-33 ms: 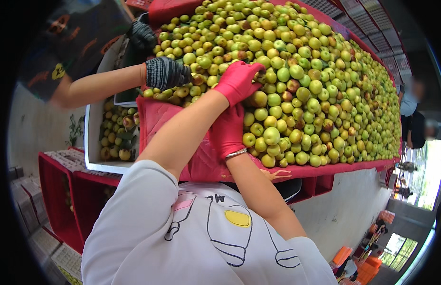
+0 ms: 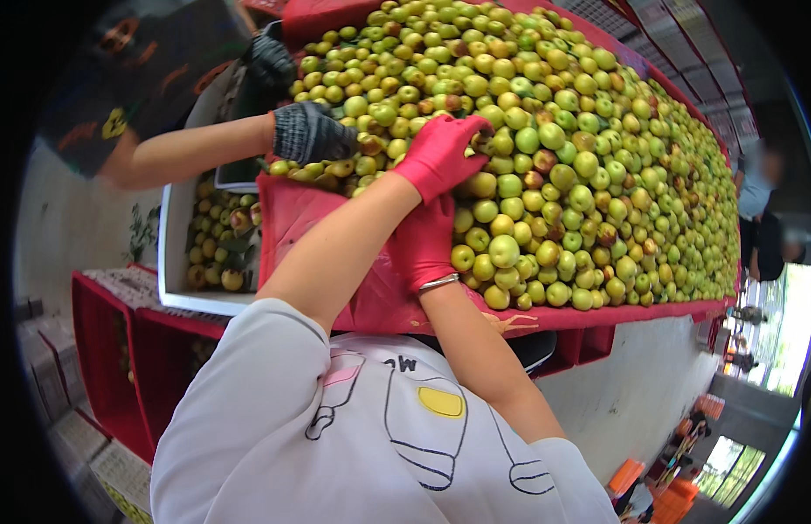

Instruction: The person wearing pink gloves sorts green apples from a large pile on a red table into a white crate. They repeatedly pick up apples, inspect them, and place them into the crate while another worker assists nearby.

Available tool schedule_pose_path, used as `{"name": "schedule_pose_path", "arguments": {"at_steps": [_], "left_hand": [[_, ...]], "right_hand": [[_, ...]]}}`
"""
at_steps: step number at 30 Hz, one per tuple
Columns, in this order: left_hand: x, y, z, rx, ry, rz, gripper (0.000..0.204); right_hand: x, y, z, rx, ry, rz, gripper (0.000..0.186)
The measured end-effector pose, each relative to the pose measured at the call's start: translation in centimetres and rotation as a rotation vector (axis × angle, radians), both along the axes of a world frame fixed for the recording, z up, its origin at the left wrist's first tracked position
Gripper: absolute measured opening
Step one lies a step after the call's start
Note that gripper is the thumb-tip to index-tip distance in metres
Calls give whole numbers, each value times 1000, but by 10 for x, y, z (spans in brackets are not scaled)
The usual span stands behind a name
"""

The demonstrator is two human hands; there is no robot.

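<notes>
A wide heap of small yellow-green, jujube-like fruits (image 2: 589, 201), some blushed brown-red, lies on a red padded cloth (image 2: 305, 214). My left hand (image 2: 442, 157), in a pink glove, reaches over the heap's near left part. Its fingers and thumb curl in at the fruits, and what they hold, if anything, is hidden. Below it my right hand (image 2: 423, 243), also pink-gloved, rests by the heap's near edge, with a bracelet at the wrist. Its fingers are hidden behind my left hand and forearm. A co-worker's grey-gloved hand (image 2: 314, 135) touches fruits just left of mine.
Left of the heap stands a white-rimmed bin (image 2: 163, 253) with fruits in it. The co-worker's other gloved hand (image 2: 270, 59) is above it. Red crates (image 2: 108, 358) stand at lower left. Orange crates (image 2: 676, 502) and people (image 2: 763, 201) show far right.
The view has shifted slightly, so the heap and bin sit a little further right. Both my hands keep nearly the same place on the fruits.
</notes>
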State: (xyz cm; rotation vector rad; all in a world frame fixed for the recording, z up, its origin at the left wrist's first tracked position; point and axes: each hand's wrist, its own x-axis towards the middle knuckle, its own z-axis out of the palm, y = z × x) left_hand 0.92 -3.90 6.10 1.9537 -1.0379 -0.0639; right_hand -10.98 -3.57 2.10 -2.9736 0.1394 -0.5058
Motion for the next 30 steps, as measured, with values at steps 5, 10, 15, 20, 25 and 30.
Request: {"name": "schedule_pose_path", "arguments": {"at_steps": [5, 10, 15, 20, 25, 30], "left_hand": [[-38, 125, 8, -135, 152, 97, 42], [-95, 312, 33, 206, 393, 425, 41], [-147, 461, 35, 874, 571, 808, 48], [-156, 600, -49, 1707, 821, 482, 37], [-84, 450, 24, 794, 584, 420, 25], [-14, 239, 29, 176, 427, 196, 20]], "right_hand": [[-7, -5, 6, 114, -67, 83, 34], [-9, -4, 16, 159, -54, 80, 28], [-8, 1, 21, 143, -36, 106, 26], [-9, -5, 20, 136, -50, 114, 25], [-9, 3, 24, 140, -40, 122, 27], [-9, -6, 18, 133, -31, 85, 28]]}}
